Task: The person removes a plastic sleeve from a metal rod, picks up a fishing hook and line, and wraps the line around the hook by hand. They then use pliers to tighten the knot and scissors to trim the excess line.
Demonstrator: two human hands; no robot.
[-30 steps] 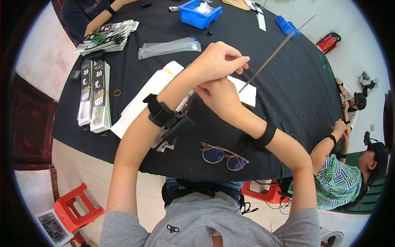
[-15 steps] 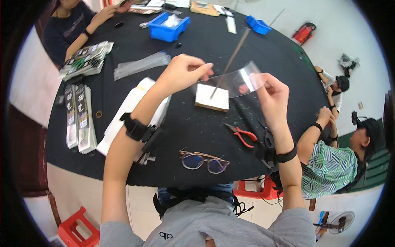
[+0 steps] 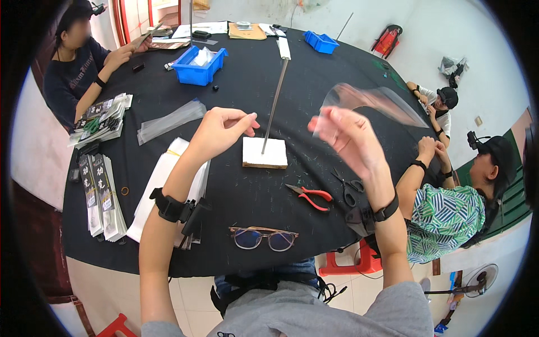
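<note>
My right hand (image 3: 355, 135) pinches a clear plastic sleeve (image 3: 387, 101), which bends out to the right and is blurred by motion. To the left of a thin metal rod (image 3: 274, 104), my left hand (image 3: 225, 130) has its thumb and fingertips pressed together; whether anything thin is between them I cannot make out. The rod stands upright in a white block (image 3: 265, 153) that lies between my hands and a little nearer to me. A stack of long white packets (image 3: 163, 182) lies under my left forearm, and more clear sleeves (image 3: 171, 121) lie beyond it.
Red-handled pliers (image 3: 310, 196), black scissors (image 3: 348, 188) and eyeglasses (image 3: 264, 238) lie near the front. Printed packets (image 3: 104, 196) are at left, with a blue bin (image 3: 199, 66) farther back. Co-workers sit at left and right around the black-covered table (image 3: 252, 208).
The sleeve was stretched between my hands by the rod; now it has swung out right in my right hand, apart from my left. My view has tilted up and shifted right.
</note>
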